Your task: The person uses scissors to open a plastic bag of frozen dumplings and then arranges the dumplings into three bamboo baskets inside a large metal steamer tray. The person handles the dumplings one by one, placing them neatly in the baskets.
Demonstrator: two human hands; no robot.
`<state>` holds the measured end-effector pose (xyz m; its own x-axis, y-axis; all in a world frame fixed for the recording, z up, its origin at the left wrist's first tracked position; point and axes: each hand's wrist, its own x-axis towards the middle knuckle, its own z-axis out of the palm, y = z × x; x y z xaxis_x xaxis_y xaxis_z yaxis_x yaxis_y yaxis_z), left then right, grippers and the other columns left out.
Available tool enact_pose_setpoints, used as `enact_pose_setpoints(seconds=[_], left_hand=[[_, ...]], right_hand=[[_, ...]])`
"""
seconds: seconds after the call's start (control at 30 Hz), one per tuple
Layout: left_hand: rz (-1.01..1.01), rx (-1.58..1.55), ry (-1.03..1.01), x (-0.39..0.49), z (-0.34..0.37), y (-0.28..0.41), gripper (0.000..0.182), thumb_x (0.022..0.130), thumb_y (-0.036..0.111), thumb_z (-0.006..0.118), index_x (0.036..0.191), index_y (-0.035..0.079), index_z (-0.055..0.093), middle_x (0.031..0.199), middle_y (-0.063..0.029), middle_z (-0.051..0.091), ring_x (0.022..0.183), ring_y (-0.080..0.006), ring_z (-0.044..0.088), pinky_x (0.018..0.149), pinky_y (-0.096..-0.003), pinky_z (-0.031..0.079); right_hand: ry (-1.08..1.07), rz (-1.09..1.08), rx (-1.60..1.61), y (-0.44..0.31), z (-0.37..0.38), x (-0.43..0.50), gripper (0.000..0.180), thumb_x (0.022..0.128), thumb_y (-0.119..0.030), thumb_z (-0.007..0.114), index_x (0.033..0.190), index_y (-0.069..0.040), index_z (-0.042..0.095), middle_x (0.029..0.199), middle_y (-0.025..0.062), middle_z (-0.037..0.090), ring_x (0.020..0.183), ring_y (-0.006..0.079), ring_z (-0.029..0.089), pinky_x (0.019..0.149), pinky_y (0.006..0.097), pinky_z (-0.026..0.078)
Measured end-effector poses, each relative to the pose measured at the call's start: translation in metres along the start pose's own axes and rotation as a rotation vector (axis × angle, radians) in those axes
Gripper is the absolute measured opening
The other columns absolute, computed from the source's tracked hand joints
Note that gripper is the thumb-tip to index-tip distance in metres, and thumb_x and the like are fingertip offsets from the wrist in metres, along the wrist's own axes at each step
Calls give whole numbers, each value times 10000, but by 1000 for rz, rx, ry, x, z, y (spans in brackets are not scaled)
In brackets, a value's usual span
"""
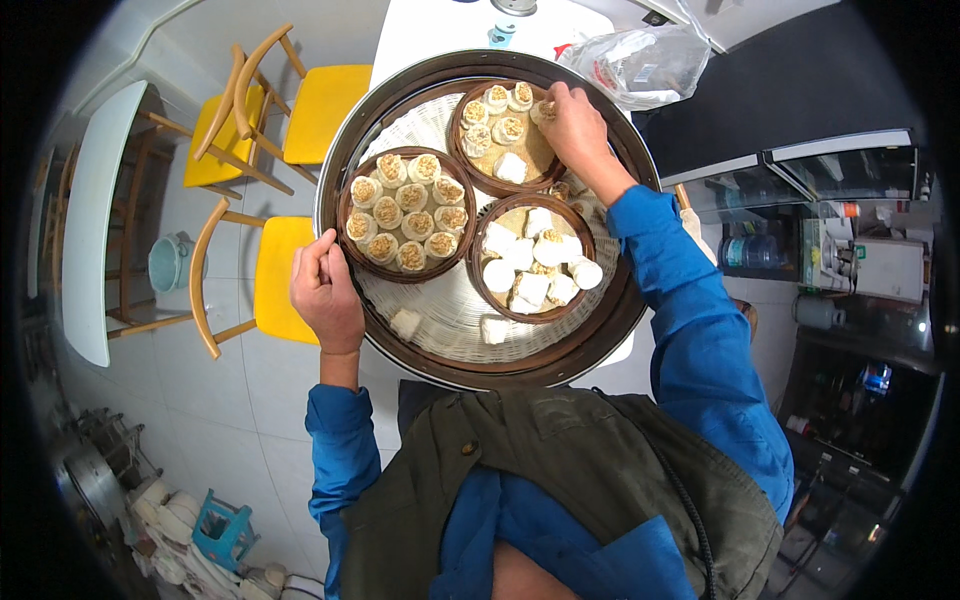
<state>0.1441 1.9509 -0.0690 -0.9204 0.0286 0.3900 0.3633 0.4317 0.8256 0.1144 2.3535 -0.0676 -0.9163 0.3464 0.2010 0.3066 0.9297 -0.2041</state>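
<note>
Three small round steamer baskets stand inside a big round steamer (330,150) lined with a woven mat (450,330). The left basket (342,217) holds several upright open-topped dumplings (412,197) in rows. In the lower right basket (480,281) dumplings lie jumbled, many on their sides. My right hand (576,124) grips a dumpling (544,112) at the right side of the upper basket (454,131), where several others stand. My left hand (328,289) is at the big steamer's left rim, fingers curled; whether it grips the rim is unclear. Two loose dumplings (406,324) lie on the mat near me.
Under the steamer is a white table (420,22), with a clear plastic bag (645,64) and a can (514,6) beyond the steamer. Yellow-seated chairs (330,112) stand at the left, near a pail (169,262). A glass-fronted cabinet (840,165) is at the right.
</note>
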Motion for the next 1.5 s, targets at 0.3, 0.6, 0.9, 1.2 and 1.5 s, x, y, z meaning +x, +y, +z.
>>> enact_pose_setpoints(seconds=[0.3, 0.6, 0.9, 1.2, 1.5], left_hand=[[-9, 6, -18, 1, 0, -1, 170, 984, -25, 641, 1122, -45, 737, 811, -50, 535, 692, -145, 460, 627, -299, 392], [-31, 4, -7, -1, -2, 1, 166, 989, -20, 646, 1123, -47, 739, 824, -54, 550, 705, -143, 480, 637, -293, 408], [0, 4, -10, 1, -1, 0, 157, 983, -26, 647, 1108, -46, 741, 793, -48, 512, 686, -151, 455, 620, -307, 392], [-25, 11, -9, 1, 0, 1, 152, 987, -10, 647, 1100, -44, 742, 788, -48, 504, 687, -152, 451, 615, -310, 383], [-42, -9, -14, -1, 0, 1, 160, 990, -28, 646, 1119, -45, 739, 804, -44, 511, 701, -145, 459, 633, -303, 399]], right_hand=[[-292, 84, 142, -14, 16, 1, 329, 875, -321, 824, 986, -13, 794, 891, 231, 765, 892, 381, 756, 818, 477, 579], [-382, -14, 363, -5, -1, -10, 268, 874, -281, 797, 996, -42, 801, 897, 222, 770, 866, 384, 752, 809, 458, 577], [-610, -70, 342, -7, -7, -16, 296, 847, -290, 842, 966, -33, 753, 913, 198, 768, 897, 362, 741, 823, 456, 559], [-516, -112, 324, -24, 7, -29, 509, 872, -379, 820, 1144, 18, 652, 1016, 261, 748, 983, 449, 721, 866, 509, 557], [-381, 46, 386, -51, 4, -41, 455, 875, -350, 765, 1174, -25, 655, 982, 276, 745, 952, 463, 723, 839, 545, 547]])
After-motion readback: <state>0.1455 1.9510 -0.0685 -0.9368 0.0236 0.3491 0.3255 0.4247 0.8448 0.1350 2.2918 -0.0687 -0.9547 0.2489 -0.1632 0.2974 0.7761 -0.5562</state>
